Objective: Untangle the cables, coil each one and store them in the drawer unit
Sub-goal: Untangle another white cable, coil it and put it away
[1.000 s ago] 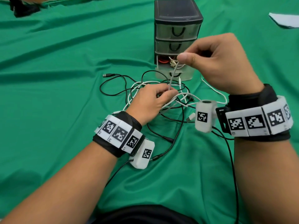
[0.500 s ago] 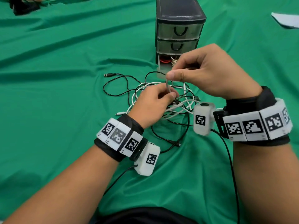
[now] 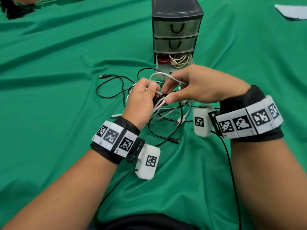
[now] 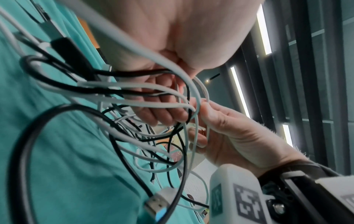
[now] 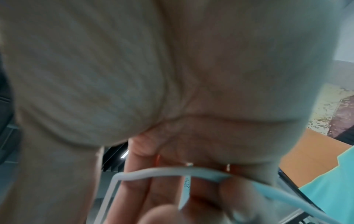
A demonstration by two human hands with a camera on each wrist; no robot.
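Head view showed both my hands raised over the cable tangle [image 3: 166, 112] on the green-draped bench [image 3: 58, 80]. My left hand [image 3: 141, 98] had its fingers curled around a bundle of white and black strands. My right hand [image 3: 196, 87] pinched the white cable [image 3: 159, 75], thumb against forefinger, and a loop of that cable arched from my left fingers across to my right.

Change from half a second before: my right hand had dropped lower and closer to my left, and the short upright stretch of white cable between them had become a wide loop. I judged this to be the first turn of a coil forming, while much of the cable remained caught in the tangle.

Left wrist view confirmed white and black strands crossing through my curled left fingers [image 4: 162, 112], with a USB plug [image 4: 159, 203] hanging free below. Right wrist view showed the white cable lying across my right fingers [image 5: 153, 189]; the thumb pinch itself was blurred there.

Drawer unit [image 3: 176, 34] stood just behind the tangle, its bottom drawer [image 3: 174, 63] pulled open and already holding a red coil [image 3: 163, 59] and a cream coil [image 3: 179, 61]. A black cable [image 3: 116, 83] lay spread on the bench, not yet coiled
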